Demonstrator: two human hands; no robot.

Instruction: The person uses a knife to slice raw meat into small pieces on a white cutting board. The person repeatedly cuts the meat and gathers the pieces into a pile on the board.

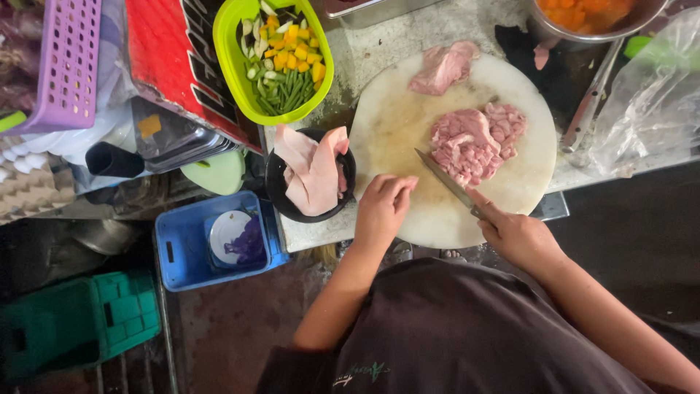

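Your right hand (519, 235) grips the knife (446, 182), blade at the partly cut meat pile (474, 142); your left hand (383, 208), fingers curled, rests on the cutting board (394, 131). 1 whole piece (443, 67) lies uncut at the far edge.

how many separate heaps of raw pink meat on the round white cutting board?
2. A smaller heap of raw pink meat at the round white cutting board's far edge; a larger heap at its centre, by the knife blade.

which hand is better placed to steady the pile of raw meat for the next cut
Left, probably. The left hand rests empty on the cutting board, just beside the meat pile. The right hand already grips the knife, whose blade points at the meat.
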